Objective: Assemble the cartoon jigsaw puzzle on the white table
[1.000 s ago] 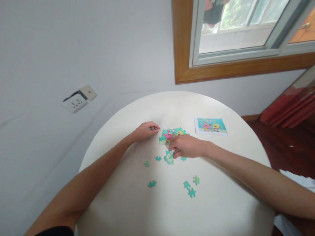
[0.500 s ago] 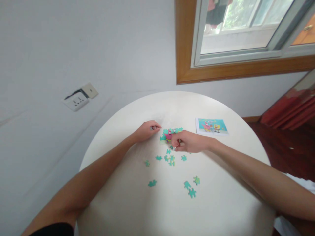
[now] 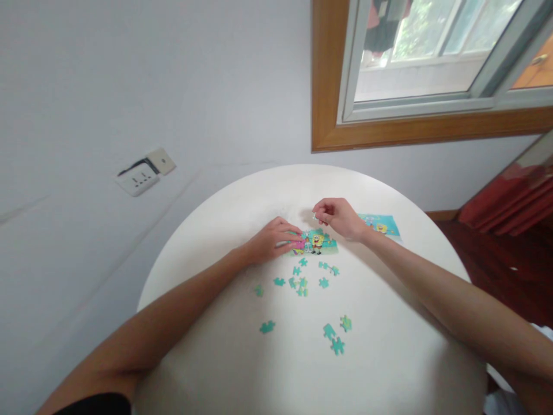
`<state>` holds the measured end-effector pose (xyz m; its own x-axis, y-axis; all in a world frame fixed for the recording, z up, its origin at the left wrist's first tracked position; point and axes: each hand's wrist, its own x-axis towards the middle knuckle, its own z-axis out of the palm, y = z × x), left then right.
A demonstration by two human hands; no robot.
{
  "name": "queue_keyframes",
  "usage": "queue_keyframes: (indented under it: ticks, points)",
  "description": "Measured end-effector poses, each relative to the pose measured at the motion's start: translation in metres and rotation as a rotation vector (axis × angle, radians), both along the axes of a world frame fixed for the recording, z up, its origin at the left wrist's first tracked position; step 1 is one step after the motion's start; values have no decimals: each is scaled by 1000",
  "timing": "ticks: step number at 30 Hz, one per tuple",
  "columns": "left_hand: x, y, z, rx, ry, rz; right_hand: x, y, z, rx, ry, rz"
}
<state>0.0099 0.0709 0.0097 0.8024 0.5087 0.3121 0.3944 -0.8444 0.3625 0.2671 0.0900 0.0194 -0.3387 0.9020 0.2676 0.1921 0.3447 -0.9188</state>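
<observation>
A partly joined jigsaw puzzle [image 3: 317,242] with cartoon figures lies in the middle of the white table [image 3: 216,357]. My left hand [image 3: 276,239] rests over its left end, fingers stretched out and touching the pink figure. Just beyond the puzzle's top edge, my right hand [image 3: 339,218] is raised slightly, thumb and fingers pinching a small puzzle piece [image 3: 315,217]. Most of that piece is hidden. Several loose teal and yellow-green pieces [image 3: 302,283] are scattered on the near side of the puzzle.
The picture card [image 3: 391,225] lies at the right, partly behind my right hand and wrist. More loose pieces [image 3: 337,346] are nearer to me. Beyond the table stand a wall with a socket [image 3: 139,178] and a wood-framed window [image 3: 324,75].
My right hand has lifted from the puzzle's near edge to beyond its far edge, with a piece in its fingertips. My left hand has moved right, onto the puzzle, its fingers now spread.
</observation>
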Motion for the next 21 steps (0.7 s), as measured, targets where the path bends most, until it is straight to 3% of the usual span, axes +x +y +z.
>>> queue_keyframes:
  ticks: [8,21]
  points:
    - [0,-1,2,-53,33,-16,-17,30,-16,100,-318,125]
    - [0,0,2,-64,31,-40,-23,41,-18,109,-468,256]
